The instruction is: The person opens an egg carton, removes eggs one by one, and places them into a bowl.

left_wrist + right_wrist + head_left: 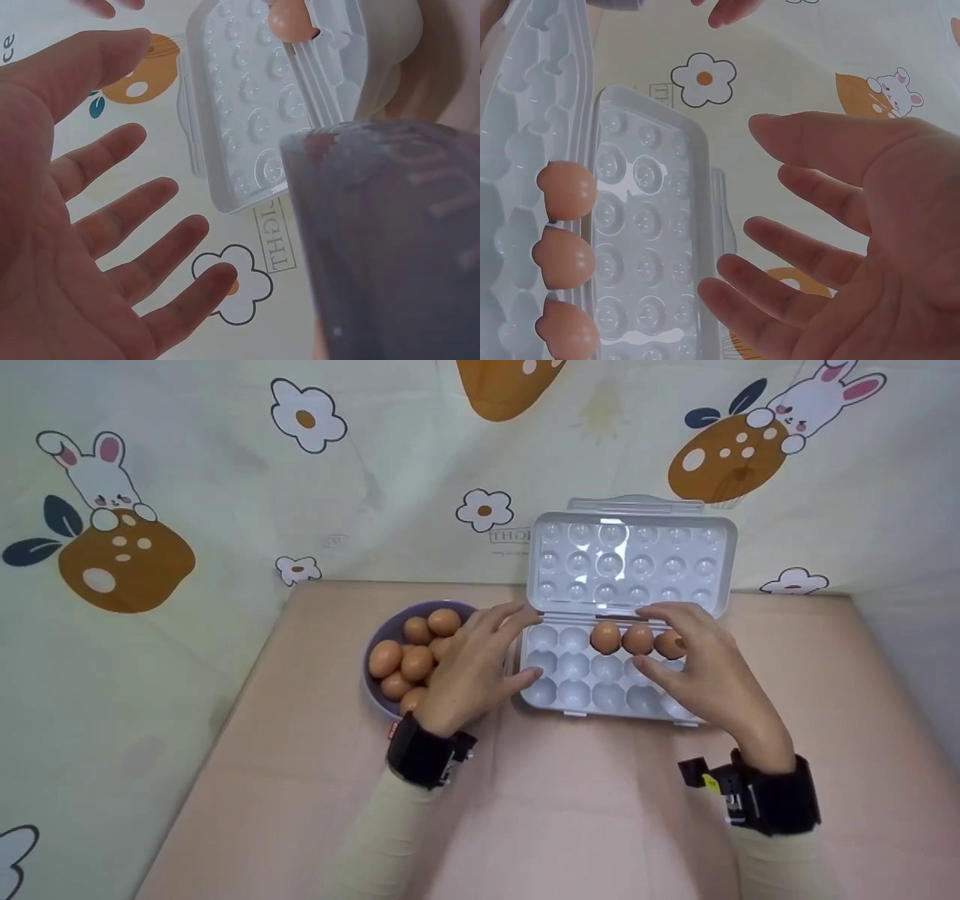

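The white plastic egg tray [592, 679] is sitting at the middle of the pink table [570, 810], its dimpled lid [630, 559] standing open against the far curtain [225, 495]. Three brown eggs [637, 639] are filling cups in the tray's far row; the other cups I can see are bare. I am hovering my left hand [472, 671] over the tray's left edge, fingers spread, gripping nothing. My right hand [701, 664] is hanging over the tray's right part, fingers loosely straight, also holding nothing. The purple bowl [375, 690] just left of the tray is holding a heap of more brown eggs [409, 656]. Open tabletop is lying near me.
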`<act>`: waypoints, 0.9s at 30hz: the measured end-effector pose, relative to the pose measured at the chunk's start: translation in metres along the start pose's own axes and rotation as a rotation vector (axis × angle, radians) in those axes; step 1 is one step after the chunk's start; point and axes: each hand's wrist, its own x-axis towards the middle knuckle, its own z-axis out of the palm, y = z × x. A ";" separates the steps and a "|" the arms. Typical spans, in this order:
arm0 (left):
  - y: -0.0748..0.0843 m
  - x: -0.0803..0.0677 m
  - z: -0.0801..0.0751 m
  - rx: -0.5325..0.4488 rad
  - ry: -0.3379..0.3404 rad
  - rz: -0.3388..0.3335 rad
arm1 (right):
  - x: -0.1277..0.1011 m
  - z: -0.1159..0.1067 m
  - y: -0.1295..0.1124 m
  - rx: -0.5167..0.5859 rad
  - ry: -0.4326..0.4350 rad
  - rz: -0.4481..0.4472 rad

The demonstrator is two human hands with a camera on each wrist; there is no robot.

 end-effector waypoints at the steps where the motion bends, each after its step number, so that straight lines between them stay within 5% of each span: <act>1: 0.000 0.000 0.000 0.002 -0.004 -0.003 | 0.000 0.000 0.000 -0.003 -0.003 0.007; 11: -0.001 0.001 0.002 0.005 -0.033 0.005 | 0.012 0.010 0.000 -0.117 -0.064 0.006; 21: 0.000 0.001 0.004 0.003 -0.049 -0.002 | 0.047 0.035 0.026 -0.177 -0.264 -0.092; 27: 0.000 0.000 0.003 0.018 -0.062 -0.008 | 0.056 0.051 0.036 -0.207 -0.346 -0.066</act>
